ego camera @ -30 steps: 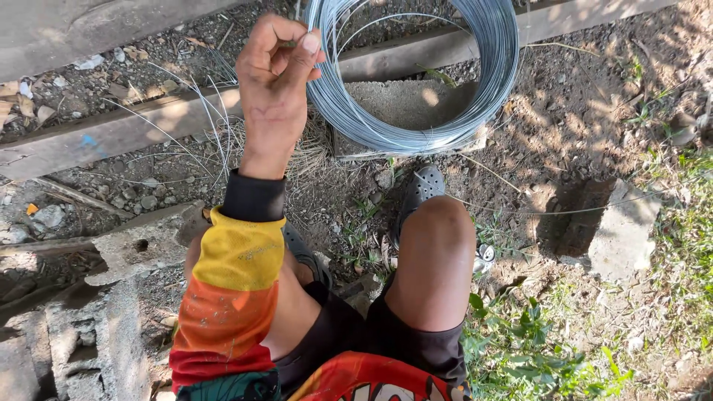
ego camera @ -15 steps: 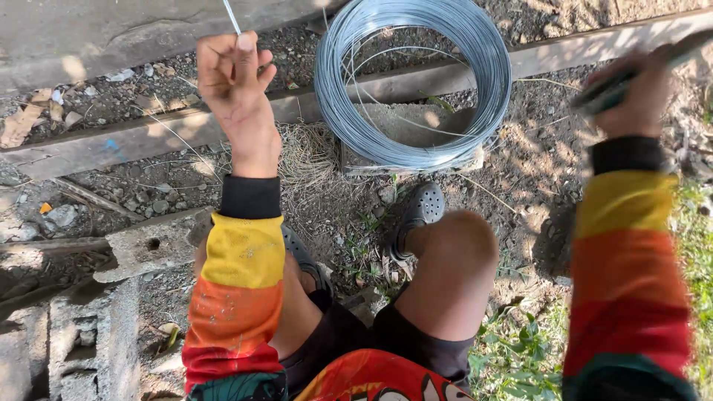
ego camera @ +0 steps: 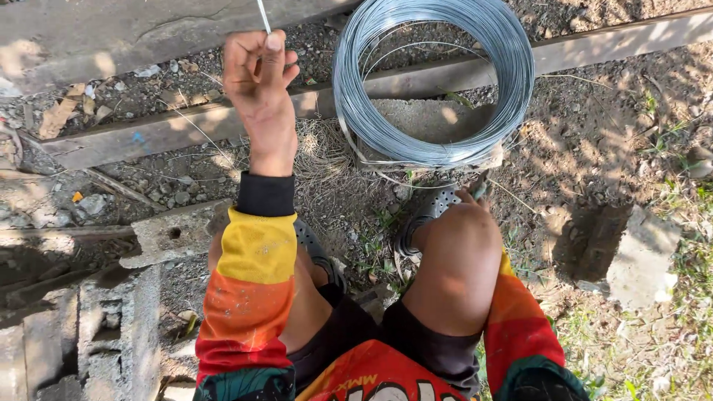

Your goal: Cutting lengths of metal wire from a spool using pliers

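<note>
My left hand (ego camera: 260,78) is raised in front of me, its fingers pinched on a thin grey wire end (ego camera: 263,16) that runs up out of the top of the view. A large coil of grey steel wire (ego camera: 433,82) stands on the ground to the right of that hand, leaning against a concrete block (ego camera: 427,119). My right hand (ego camera: 469,197) is low behind my right knee (ego camera: 457,252), so only its fingertips show, beside the dark green handle of a hand tool (ego camera: 480,186).
A long wooden beam (ego camera: 171,130) lies across the dirt behind the coil, with a concrete slab (ego camera: 111,33) beyond it. Broken concrete pieces (ego camera: 160,238) lie at left and a grey stone (ego camera: 642,256) at right. My feet wear perforated dark clogs (ego camera: 427,215).
My right arm has dropped from the upper right down behind my knee with the tool. My left hand stays raised on the wire.
</note>
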